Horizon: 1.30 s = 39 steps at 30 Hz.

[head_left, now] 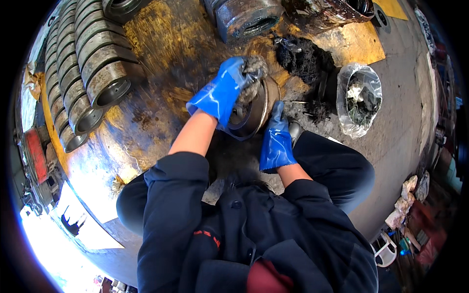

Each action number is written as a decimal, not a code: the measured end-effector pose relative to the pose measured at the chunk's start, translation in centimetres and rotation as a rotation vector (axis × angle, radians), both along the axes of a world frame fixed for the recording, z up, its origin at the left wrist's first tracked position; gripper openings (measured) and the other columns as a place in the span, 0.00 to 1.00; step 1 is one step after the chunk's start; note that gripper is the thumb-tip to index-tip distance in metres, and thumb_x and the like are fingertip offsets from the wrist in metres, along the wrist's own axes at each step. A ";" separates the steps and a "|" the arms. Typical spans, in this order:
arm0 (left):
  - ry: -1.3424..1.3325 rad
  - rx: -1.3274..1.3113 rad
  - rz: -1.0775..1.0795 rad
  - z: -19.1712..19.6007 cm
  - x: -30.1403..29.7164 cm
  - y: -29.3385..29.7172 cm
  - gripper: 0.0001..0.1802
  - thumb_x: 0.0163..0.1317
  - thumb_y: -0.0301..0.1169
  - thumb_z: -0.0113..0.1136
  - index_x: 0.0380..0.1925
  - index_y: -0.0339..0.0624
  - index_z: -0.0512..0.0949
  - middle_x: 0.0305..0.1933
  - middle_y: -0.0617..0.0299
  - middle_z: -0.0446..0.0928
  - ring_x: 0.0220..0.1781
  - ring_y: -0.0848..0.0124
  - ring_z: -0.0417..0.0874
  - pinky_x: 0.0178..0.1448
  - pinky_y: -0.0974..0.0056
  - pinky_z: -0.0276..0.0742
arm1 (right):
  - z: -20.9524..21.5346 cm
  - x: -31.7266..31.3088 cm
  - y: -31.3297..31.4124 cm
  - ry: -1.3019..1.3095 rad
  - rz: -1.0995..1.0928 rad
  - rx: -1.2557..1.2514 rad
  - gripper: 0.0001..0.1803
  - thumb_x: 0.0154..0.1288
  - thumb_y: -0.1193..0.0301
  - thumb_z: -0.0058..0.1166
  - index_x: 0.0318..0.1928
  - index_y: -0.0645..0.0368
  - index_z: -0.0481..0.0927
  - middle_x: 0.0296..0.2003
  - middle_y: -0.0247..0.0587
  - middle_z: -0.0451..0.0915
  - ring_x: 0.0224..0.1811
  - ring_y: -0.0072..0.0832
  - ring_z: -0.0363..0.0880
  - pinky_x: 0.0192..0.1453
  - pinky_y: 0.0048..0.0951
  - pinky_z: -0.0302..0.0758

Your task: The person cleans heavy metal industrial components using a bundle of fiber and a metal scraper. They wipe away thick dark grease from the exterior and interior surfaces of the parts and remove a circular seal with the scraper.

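Observation:
My left hand (225, 87), in a long blue rubber glove, is closed around a matted grey wad of rag (256, 67). It presses the wad against the upper left part of a round metal ring (268, 100) that stands on its side in front of me. My right hand (277, 136), gloved the same way, lies against the ring's right edge with the fingers pointing up along it. Part of the ring's rim and its hollow inside are hidden behind the left glove and the wad.
Rows of metal rings (105, 73) lie at the far left on a stained yellow board (161, 29). Larger greasy metal cylinders (249, 19) stand at the back. Right of the ring are a black fibrous heap (303, 58) and a clear plastic bag (348, 117) holding dark scraps.

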<state>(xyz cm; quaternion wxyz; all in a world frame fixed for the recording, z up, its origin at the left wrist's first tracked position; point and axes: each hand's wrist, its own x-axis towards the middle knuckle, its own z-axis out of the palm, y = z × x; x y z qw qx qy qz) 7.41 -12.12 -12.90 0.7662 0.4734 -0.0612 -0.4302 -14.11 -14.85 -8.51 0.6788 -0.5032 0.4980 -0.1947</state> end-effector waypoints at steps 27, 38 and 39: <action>0.059 0.447 0.203 0.5 -14.0 17.2 0.16 0.65 0.26 0.44 0.51 0.29 0.69 0.46 0.46 0.75 0.46 0.57 0.78 0.50 0.54 0.76 | 4.7 1.5 1.8 0.276 0.020 -0.340 0.35 0.71 0.45 0.35 0.49 0.69 0.77 0.41 0.55 0.81 0.44 0.42 0.79 0.50 0.38 0.74; -0.468 0.545 -0.001 10.8 -13.8 15.6 0.20 0.63 0.26 0.49 0.55 0.33 0.68 0.51 0.48 0.75 0.50 0.58 0.78 0.53 0.58 0.75 | -1.2 2.1 1.0 -0.070 -0.022 -0.317 0.31 0.70 0.48 0.40 0.38 0.68 0.78 0.28 0.48 0.80 0.32 0.34 0.76 0.39 0.37 0.72; -0.627 0.614 -0.026 10.7 -11.7 16.0 0.23 0.60 0.26 0.52 0.57 0.34 0.67 0.53 0.48 0.74 0.53 0.59 0.77 0.55 0.60 0.74 | -1.1 2.3 1.1 -0.067 -0.023 -0.292 0.30 0.70 0.47 0.41 0.37 0.67 0.78 0.27 0.46 0.79 0.31 0.33 0.76 0.39 0.37 0.72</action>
